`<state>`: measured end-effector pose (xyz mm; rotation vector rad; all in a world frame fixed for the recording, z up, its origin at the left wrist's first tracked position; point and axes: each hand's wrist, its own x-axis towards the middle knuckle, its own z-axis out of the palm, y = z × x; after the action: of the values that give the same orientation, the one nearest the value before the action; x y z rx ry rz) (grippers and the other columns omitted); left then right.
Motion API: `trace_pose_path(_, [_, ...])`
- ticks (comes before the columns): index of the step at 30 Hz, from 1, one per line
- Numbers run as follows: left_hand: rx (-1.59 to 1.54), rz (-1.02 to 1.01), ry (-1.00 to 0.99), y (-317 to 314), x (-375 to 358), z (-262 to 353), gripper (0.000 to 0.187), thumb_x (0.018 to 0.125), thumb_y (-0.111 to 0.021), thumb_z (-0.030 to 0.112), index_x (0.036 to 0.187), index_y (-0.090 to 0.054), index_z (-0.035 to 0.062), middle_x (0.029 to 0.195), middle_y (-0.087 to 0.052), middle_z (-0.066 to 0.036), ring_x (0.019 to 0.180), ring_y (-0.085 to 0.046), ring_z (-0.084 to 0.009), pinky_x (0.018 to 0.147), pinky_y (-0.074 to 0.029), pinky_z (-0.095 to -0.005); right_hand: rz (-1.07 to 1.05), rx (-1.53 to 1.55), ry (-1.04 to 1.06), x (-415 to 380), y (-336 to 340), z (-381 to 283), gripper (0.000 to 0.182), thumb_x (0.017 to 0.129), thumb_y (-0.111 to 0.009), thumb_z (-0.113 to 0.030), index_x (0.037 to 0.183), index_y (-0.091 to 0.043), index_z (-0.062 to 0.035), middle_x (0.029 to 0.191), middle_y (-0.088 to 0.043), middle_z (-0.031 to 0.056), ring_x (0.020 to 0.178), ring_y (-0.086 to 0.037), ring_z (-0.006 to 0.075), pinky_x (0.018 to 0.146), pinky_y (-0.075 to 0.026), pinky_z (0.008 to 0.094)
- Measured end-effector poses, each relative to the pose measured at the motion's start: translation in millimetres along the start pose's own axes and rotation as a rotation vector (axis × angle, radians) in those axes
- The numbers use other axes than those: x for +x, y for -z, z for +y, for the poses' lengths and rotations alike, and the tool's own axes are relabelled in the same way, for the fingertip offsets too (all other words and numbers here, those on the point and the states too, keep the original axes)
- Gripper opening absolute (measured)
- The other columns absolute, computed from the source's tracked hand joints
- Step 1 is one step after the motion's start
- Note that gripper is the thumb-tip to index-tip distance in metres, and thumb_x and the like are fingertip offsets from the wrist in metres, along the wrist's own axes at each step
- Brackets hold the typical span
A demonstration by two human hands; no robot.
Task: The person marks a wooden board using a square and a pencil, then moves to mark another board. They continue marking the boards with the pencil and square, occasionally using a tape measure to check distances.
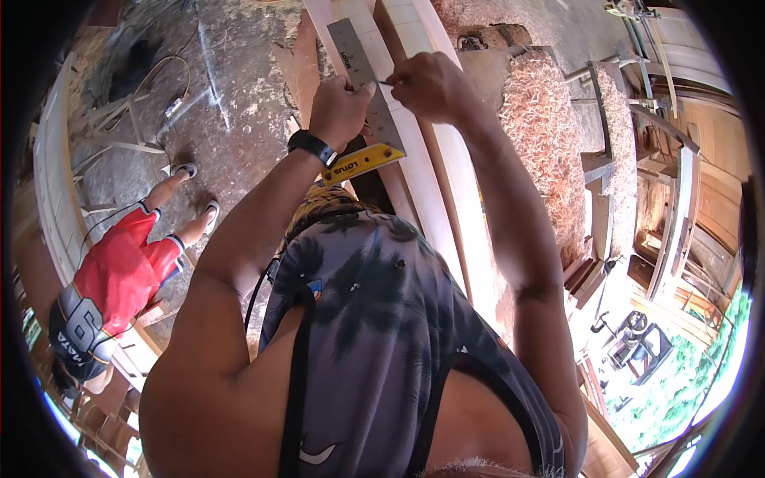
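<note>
A try square (361, 76) with a metal ruled blade and a yellow stock lies across a pale wooden board (414, 171). My left hand (339, 110) presses and pinches the blade's edge near its middle, fingers closed. A dark watch is on that wrist. On the other side of the blade, my right hand (433, 86) is closed on a thin dark pencil-like stick (385, 83). Its tip points left, at the edge of the blade. Most of the stick is hidden in my fingers.
Wood shavings (542, 135) are heaped to the right of the boards. A person in a red shirt (119, 275) is at the left, near a wooden stand (127, 127) and a cable on the stained floor. Stacked timber (717, 199) and a machine (635, 338) are at the right.
</note>
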<state>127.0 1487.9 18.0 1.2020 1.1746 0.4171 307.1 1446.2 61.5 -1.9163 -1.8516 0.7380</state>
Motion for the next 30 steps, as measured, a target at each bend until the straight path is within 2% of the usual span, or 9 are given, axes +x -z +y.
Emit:
trace_pose_path(9, [0.052,0.015,0.02,-0.6,1.4,-0.1,0.025,0.099,-0.067,0.023,0.095,-0.062,-0.0014,0.075,-0.068,-0.008,0.056,-0.069,-0.0155,0.045,-0.057,-0.026,-0.045,-0.047,0.016,-51.2,0.3,-13.1,0.02,0.081,-0.063,-0.008,0.092,-0.079,-0.0031,0.078,-0.074,0.0181,0.068,-0.072,0.0328,0.07,-0.059,0.0397])
trace_pose_path(12, [-0.003,0.034,-0.001,-2.1,2.2,-0.7,0.025,0.097,-0.069,0.018,0.09,-0.061,-0.0044,0.072,-0.069,-0.013,0.055,-0.069,-0.0197,0.042,-0.057,-0.0312,0.037,-0.011,0.061,-49.0,-5.4,-10.3,0.018,0.081,-0.065,-0.007,0.092,-0.078,-0.0012,0.075,-0.073,0.018,0.065,-0.071,0.0326,0.067,-0.059,0.0401])
trace_pose_path(14, [0.01,0.027,0.01,-2.2,-0.1,1.9,0.025,0.098,-0.067,0.021,0.093,-0.061,-0.003,0.074,-0.069,-0.01,0.056,-0.069,-0.0174,0.044,-0.057,-0.0288,0.093,0.004,0.082,-42.4,-9.7,-4.5,0.018,0.081,-0.066,-0.007,0.092,-0.078,-0.0008,0.075,-0.073,0.0182,0.065,-0.071,0.0326,0.066,-0.058,0.0403])
trace_pose_path(16, [0.024,0.021,0.021,-2.4,-2.2,3.0,0.025,0.1,-0.066,0.023,0.097,-0.061,-0.0016,0.076,-0.068,-0.008,0.057,-0.069,-0.0151,0.045,-0.057,-0.0263,0.165,0.1,0.104,-27.6,-12.1,1.2,0.014,0.077,-0.067,-0.012,0.08,-0.076,-0.0024,0.072,-0.069,0.0211,0.067,-0.069,0.0401,0.068,-0.058,0.0454])
trace_pose_path(20, [-0.006,0.023,0.012,-3.8,0.5,-0.9,0.025,0.099,-0.067,0.023,0.097,-0.061,-0.001,0.076,-0.068,-0.007,0.056,-0.067,-0.0141,0.046,-0.057,-0.0275,0.163,0.069,0.086,7.2,-10.7,5.0,0.015,0.079,-0.068,-0.014,0.083,-0.077,-0.0029,0.075,-0.07,0.021,0.07,-0.07,0.0401,0.07,-0.058,0.0457])
trace_pose_path(22, [-0.028,0.02,0.013,-2.5,1.6,-1.7,0.024,0.099,-0.067,0.023,0.096,-0.061,-0.0008,0.075,-0.068,-0.007,0.055,-0.066,-0.0138,0.046,-0.057,-0.0279,0.221,0.014,0.145,27.3,-12.6,8.7,0.015,0.086,-0.072,-0.015,0.092,-0.078,-0.0019,0.075,-0.073,0.0182,0.066,-0.073,0.0308,0.064,-0.059,0.0384])
trace_pose_path(25, [0.008,0.018,0.015,-1.9,-0.2,-0.2,0.025,0.099,-0.066,0.023,0.096,-0.062,-0.0013,0.076,-0.068,-0.006,0.055,-0.065,-0.0132,0.046,-0.057,-0.0278,0.267,-0.019,0.172,56.2,-15.4,12.7,0.015,0.085,-0.073,-0.015,0.09,-0.078,-0.0023,0.075,-0.073,0.0183,0.066,-0.073,0.0305,0.064,-0.059,0.0374])
trace_pose_path(26, [0.003,0.015,0.001,-1.6,0.4,-0.8,0.026,0.098,-0.067,0.021,0.095,-0.062,-0.0044,0.076,-0.068,-0.01,0.057,-0.068,-0.0169,0.045,-0.057,-0.0304,0.279,0.039,0.158,64.5,-16.6,12.4,0.015,0.079,-0.069,-0.016,0.083,-0.077,-0.0048,0.079,-0.071,0.0202,0.074,-0.07,0.0404,0.073,-0.058,0.0455])
trace_pose_path(30, [0.056,0.029,-0.003,-2.1,4.3,-4.1,0.028,0.098,-0.067,0.02,0.092,-0.061,-0.007,0.077,-0.067,-0.014,0.057,-0.069,-0.0206,0.044,-0.057,-0.0333,0.307,-0.003,0.163,76.5,-16.4,7.9,0.015,0.079,-0.068,-0.017,0.081,-0.076,-0.0048,0.079,-0.071,0.0204,0.075,-0.07,0.041,0.073,-0.058,0.0464])
